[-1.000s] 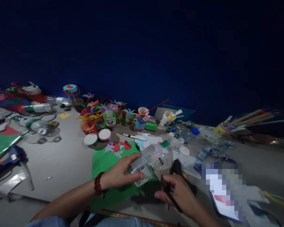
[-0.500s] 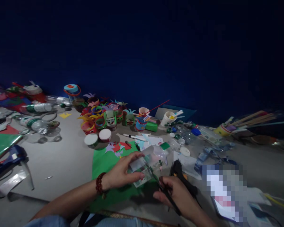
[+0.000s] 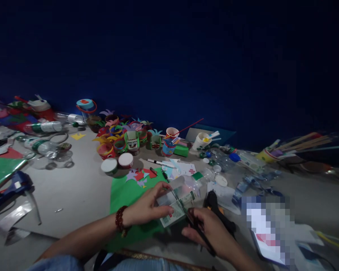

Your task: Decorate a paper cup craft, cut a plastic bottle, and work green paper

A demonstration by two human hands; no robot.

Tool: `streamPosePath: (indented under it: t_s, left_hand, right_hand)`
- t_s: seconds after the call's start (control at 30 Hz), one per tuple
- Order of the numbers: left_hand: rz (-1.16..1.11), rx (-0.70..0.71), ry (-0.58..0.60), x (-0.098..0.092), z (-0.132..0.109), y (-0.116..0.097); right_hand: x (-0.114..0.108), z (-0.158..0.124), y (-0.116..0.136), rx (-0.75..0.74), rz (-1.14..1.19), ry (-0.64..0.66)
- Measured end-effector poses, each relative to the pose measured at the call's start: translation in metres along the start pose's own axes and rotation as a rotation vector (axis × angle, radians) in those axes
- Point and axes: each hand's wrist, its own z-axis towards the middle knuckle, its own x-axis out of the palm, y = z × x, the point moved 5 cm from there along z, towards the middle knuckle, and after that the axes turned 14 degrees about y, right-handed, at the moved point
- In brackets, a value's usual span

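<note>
My left hand (image 3: 147, 205), with a bead bracelet at the wrist, grips a clear plastic bottle piece (image 3: 177, 192) with a green and white label, lying over a green paper sheet (image 3: 124, 195). My right hand (image 3: 210, 229) is closed on black scissors (image 3: 190, 218) whose blades are in the plastic along the label. A black glue gun (image 3: 214, 205) lies just right of the scissors.
Coloured paper-cup crafts (image 3: 124, 141), two white lids (image 3: 117, 163), a marker (image 3: 158, 163) and paper scraps lie beyond the sheet. Plastic bottles (image 3: 42, 146) sit at the left. Cups with brushes (image 3: 202, 140), caps and crushed bottles lie right. A dark blue wall stands behind.
The scissors have worked a little further into the plastic, and my right hand has shifted slightly left toward the piece. My left hand keeps its hold.
</note>
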Motion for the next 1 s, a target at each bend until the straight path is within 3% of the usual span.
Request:
streamPosePath:
  t_s: [0.5, 1.0]
  left_hand:
    - [-0.065, -0.016, -0.07, 0.001, 0.0, 0.007]
    - [-0.062, 0.023, -0.112, -0.001, 0.0, 0.01]
  right_hand:
    - [0.008, 0.003, -0.013, -0.034, 0.084, 0.035]
    - [0.001, 0.001, -0.007, -0.031, -0.07, -0.116]
